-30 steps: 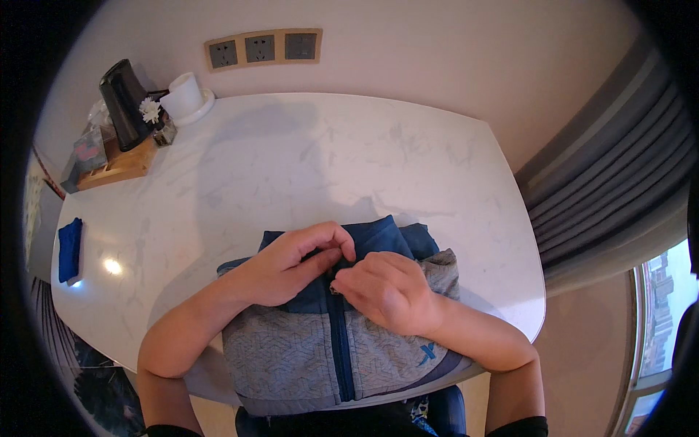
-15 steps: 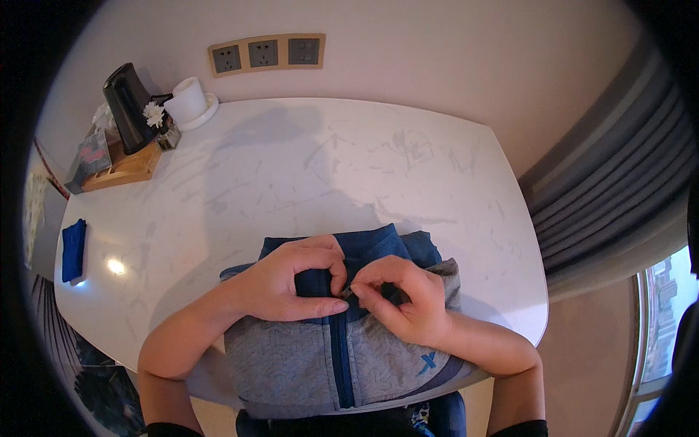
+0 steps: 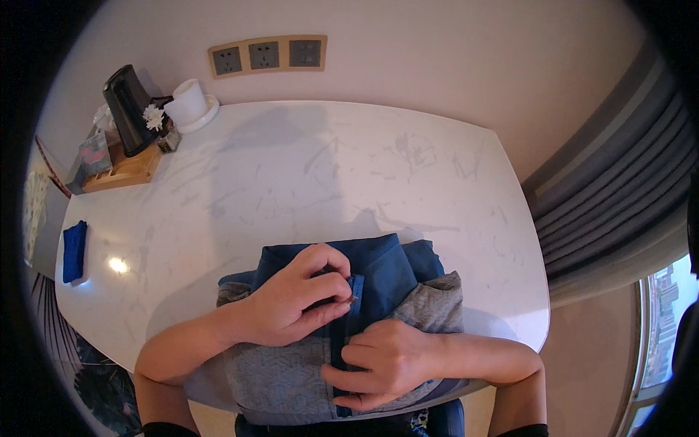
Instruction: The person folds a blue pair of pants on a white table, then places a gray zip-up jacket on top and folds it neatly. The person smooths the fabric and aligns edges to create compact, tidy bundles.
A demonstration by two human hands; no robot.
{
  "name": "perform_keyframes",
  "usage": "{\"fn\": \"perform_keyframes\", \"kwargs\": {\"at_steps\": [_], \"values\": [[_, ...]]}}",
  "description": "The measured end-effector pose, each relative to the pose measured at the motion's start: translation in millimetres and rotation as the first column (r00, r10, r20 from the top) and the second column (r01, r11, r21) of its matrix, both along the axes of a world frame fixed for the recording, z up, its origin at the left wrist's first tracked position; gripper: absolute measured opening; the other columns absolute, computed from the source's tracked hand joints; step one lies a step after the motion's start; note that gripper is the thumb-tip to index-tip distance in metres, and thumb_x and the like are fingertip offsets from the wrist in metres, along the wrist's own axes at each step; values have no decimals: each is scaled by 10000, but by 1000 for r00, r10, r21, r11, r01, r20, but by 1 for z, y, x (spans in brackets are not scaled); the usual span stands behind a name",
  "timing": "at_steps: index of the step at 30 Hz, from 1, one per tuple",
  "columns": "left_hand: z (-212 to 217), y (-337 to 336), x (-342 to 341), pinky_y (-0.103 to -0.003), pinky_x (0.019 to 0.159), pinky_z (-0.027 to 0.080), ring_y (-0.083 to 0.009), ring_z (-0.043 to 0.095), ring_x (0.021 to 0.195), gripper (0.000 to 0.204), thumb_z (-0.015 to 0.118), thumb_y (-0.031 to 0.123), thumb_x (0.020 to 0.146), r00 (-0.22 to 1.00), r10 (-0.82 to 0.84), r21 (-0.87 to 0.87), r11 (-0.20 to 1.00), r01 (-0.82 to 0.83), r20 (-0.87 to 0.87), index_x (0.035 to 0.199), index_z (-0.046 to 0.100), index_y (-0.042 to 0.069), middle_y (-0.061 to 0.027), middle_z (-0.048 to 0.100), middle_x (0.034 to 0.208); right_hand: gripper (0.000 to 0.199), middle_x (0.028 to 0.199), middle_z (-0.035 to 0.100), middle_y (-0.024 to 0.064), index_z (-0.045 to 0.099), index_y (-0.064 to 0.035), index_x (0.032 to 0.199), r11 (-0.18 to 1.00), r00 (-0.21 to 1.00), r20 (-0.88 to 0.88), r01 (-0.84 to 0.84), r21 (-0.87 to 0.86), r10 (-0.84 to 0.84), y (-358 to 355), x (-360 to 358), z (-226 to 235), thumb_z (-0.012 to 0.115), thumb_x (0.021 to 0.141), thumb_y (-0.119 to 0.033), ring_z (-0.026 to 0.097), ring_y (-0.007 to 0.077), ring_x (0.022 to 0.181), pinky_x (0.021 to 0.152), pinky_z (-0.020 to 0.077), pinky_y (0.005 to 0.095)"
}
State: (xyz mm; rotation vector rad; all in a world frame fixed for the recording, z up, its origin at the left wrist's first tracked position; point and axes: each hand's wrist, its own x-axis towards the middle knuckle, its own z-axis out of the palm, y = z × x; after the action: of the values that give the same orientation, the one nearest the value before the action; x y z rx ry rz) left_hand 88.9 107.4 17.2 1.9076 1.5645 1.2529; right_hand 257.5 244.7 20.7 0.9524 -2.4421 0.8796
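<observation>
A grey quilted jacket (image 3: 280, 379) with dark blue fabric in its upper part lies folded at the near edge of the white table, its zip running down the middle. My left hand (image 3: 298, 298) is closed near the collar, pinching the upper end of the blue zip edge (image 3: 356, 288) between thumb and fingers. Lower down, my right hand (image 3: 397, 360) rests over the zip with its fingers bent around the front strip; what its thumb presses on is hidden. Small, darkish metal shows by my left fingertips, perhaps a zip part.
The white table (image 3: 437, 189) curves away to a wall with a socket panel (image 3: 267, 55). At the back left stand a black kettle (image 3: 129, 109), a wooden tray (image 3: 127, 173), white cups (image 3: 188, 102) and a flower (image 3: 153, 116). A folded blue cloth (image 3: 74, 251) lies at the left edge.
My right hand has moved down along the zip from beside my left fingertips. My left hand has closed its fingers further and stays near the collar.
</observation>
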Motion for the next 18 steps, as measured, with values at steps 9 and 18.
{"fn": "perform_keyframes", "kwargs": {"at_steps": [9, 18], "values": [[-5, 3, 0, -296, 751, 440, -204, 488, 809, 147, 603, -36, 895, 940, 335, 114, 933, -341, 66, 907, 473, 34, -128, 458, 1085, 338, 665, 472, 58, 672, -29, 998, 997, 998, 47, -44, -62, 47, 1, -3, -1, 725, 794, -293, 509, 216, 517, 456, 418, 335], [1, 1, -7, -246, 700, 427, -113, 507, 817, 38, 568, 29, 927, 901, 238, -142, 970, -199, 363, 945, 536, 21, -48, 544, 911, 258, 708, 534, 68, 665, -6, 977, 983, 991, -27, 126, -137, -130, 5, -5, 0, 773, 785, -141, 541, 194, 544, 474, 424, 305]]}}
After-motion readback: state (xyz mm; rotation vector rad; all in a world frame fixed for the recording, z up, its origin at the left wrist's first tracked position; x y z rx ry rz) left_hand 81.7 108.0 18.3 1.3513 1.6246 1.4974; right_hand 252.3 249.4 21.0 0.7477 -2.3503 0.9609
